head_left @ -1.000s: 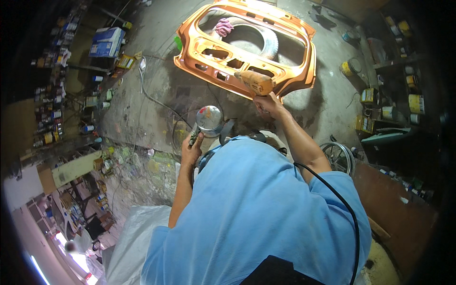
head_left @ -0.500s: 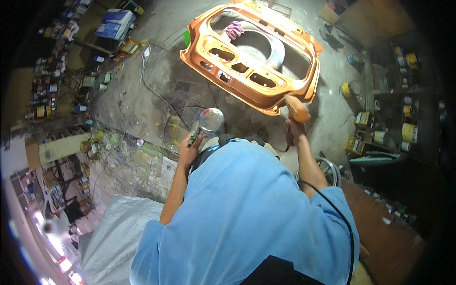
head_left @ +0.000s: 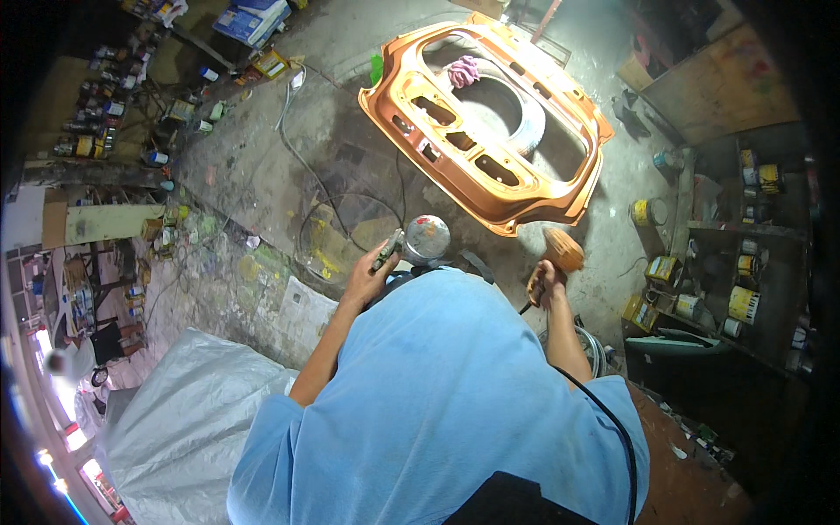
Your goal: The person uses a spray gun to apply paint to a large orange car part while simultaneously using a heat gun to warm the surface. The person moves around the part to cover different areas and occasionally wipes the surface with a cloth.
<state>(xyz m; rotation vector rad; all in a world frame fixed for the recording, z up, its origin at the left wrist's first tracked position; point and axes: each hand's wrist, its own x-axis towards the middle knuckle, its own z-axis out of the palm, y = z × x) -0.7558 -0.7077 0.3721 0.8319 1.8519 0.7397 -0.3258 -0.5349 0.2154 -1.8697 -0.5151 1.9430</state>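
My left hand (head_left: pixel 371 278) is closed round the greenish handle of a spray gun with a round grey cup (head_left: pixel 427 237), its top spotted red. In my right hand (head_left: pixel 548 282) is another spray gun (head_left: pixel 564 251), its rounded cup coated orange-brown, with a dark hose running back along my arm. Beyond both hands an orange car tailgate (head_left: pixel 490 201), with an open window frame and several cut-outs, lies over a tyre (head_left: pixel 530 131). The right gun is just short of the tailgate's near right corner, apart from it. A crumpled pink-purple cloth or glove (head_left: pixel 464 72) rests on the tyre.
A dark hose (head_left: pixel 302 131) loops across the stained floor at left. Shelves of paint cans (head_left: pixel 744 304) stand at right, with a can (head_left: pixel 648 212) on the floor. Grey sheeting (head_left: pixel 201 411) covers something at near left. Bottles and tins crowd the far left.
The view has shifted, so the tailgate appears lower and further right. My right hand with its spray gun has drawn back a little from the tailgate's corner. Both hands keep their guns.
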